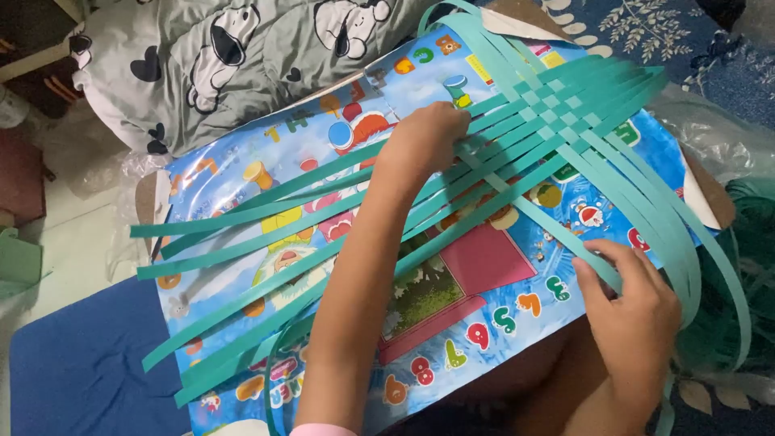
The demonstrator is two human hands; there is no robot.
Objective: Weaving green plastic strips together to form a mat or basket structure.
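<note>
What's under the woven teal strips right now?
The teal strips lie on a colourful cartoon poster board, which shows between them. The left hand presses on the weave; the right hand holds one strip. What lies beneath the board is covered.

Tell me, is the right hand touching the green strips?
Touching. The head view shows the right hand with its fingers pressed on a teal paper strip over the cartoon poster.
</note>
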